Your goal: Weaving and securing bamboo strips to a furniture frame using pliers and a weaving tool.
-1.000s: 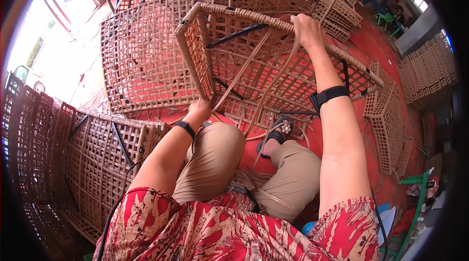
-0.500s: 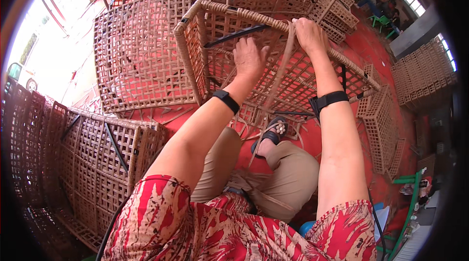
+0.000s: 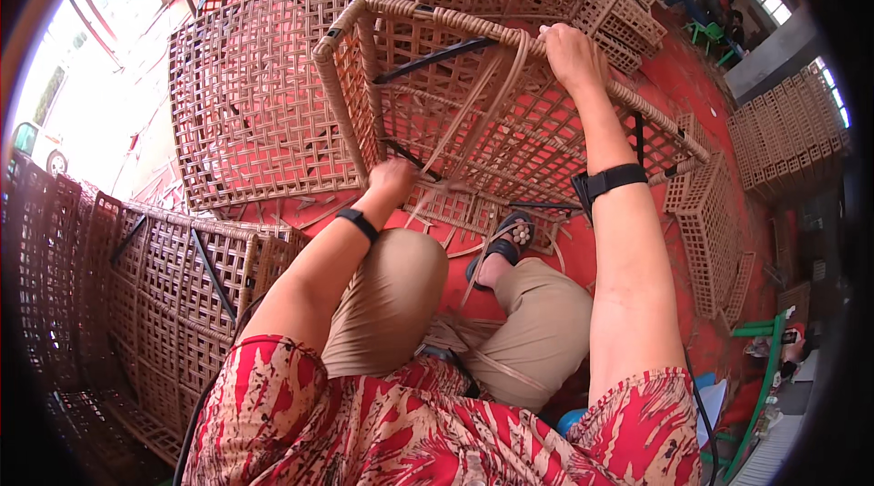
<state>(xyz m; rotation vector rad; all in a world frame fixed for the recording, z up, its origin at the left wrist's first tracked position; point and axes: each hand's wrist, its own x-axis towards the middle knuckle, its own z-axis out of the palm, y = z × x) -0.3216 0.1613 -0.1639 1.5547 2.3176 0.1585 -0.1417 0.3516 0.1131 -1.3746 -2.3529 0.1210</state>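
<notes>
A tan woven basket frame [image 3: 510, 136] leans open toward me, its top rim [image 3: 464, 20] wound with wicker strand and a black brace under it. My right hand [image 3: 574, 58] is closed over this rim, right of its middle. From the rim beside it, a loose wicker strand [image 3: 473, 104] runs down to the left in a doubled length. My left hand [image 3: 393, 180] is low by the basket's left side, closed on the strand and drawing it taut. Its fingertips are partly hidden and blurred.
Another woven panel [image 3: 264, 86] stands at the far left, and a basket [image 3: 173, 290] stands near my left side. Stacked baskets [image 3: 787, 136] are at the right, near a green metal frame [image 3: 774, 368]. Strand scraps litter the red floor [image 3: 678, 90]. People sit far back right.
My left hand has moved down and to the left, from open before the basket to closed on the strand. The strand now slants tautly from the rim. My right hand stays on the rim.
</notes>
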